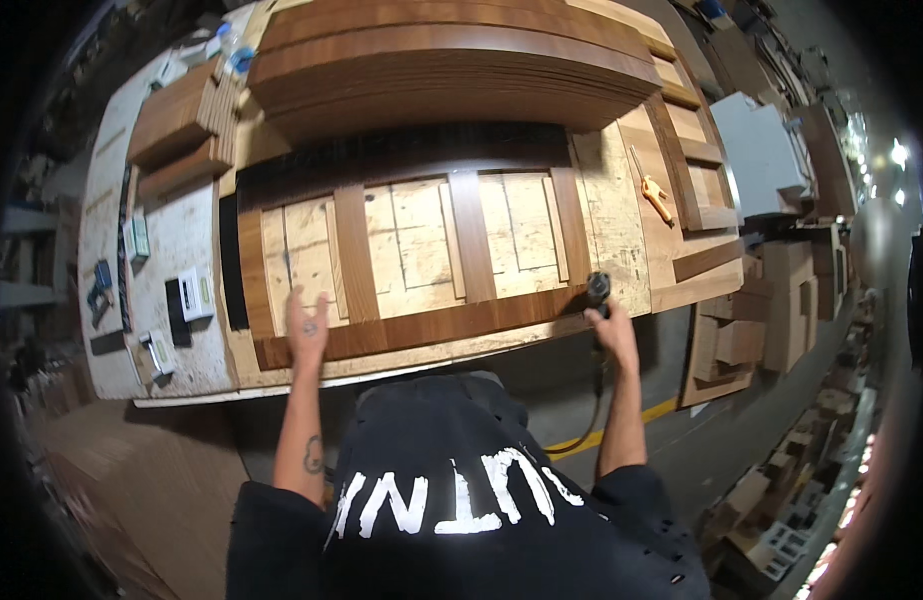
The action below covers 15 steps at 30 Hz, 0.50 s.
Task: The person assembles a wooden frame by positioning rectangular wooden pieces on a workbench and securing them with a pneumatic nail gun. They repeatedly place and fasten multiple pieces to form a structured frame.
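A brown wooden frame (422,325) lies on the worktable, with a dark back rail and several slats running front to back. My left hand (309,328) is at the left part of its front rail, fingers apart and nothing held; whether it touches the wood I cannot tell. In my right hand (612,332) is a black hose-fed hand tool (599,288), its exact kind unclear. The tool's head is at the frame's front right corner, and a hose (594,415) hangs below it. Thin pale strips (454,240) stand beside some slats inside the frame.
A tall stack of brown boards (452,70) stands behind the frame. Shorter boards (182,115) are piled at the left, near small boxes (196,295) and a dark blue tool (101,290). At the right lie an orange-handled tool (656,198) and another frame (687,160).
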### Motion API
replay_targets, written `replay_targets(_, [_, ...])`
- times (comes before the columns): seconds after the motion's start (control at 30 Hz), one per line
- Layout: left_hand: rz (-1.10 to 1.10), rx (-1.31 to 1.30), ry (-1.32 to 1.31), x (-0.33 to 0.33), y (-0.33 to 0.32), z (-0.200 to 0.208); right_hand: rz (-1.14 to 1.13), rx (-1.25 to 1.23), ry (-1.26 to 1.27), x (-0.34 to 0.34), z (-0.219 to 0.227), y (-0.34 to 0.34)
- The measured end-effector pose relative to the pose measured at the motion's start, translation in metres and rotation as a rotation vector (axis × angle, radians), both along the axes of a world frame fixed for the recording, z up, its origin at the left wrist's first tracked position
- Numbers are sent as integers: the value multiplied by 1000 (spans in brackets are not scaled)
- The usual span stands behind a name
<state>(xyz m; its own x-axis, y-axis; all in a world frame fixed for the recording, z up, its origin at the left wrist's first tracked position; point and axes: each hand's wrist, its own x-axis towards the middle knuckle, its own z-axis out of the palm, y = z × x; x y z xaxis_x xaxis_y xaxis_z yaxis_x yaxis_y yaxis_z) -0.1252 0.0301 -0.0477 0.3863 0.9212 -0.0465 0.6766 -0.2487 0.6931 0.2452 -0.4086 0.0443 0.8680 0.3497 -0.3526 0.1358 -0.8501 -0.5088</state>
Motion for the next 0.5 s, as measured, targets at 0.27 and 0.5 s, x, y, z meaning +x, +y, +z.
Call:
replay_targets(0.27, [-161, -47, 450, 152, -43, -2, -112, -224, -386, 153, -66, -33])
replay_targets(0.5, [-13, 46, 364, 158, -27, 0, -85, -196, -583, 153, -78, 28])
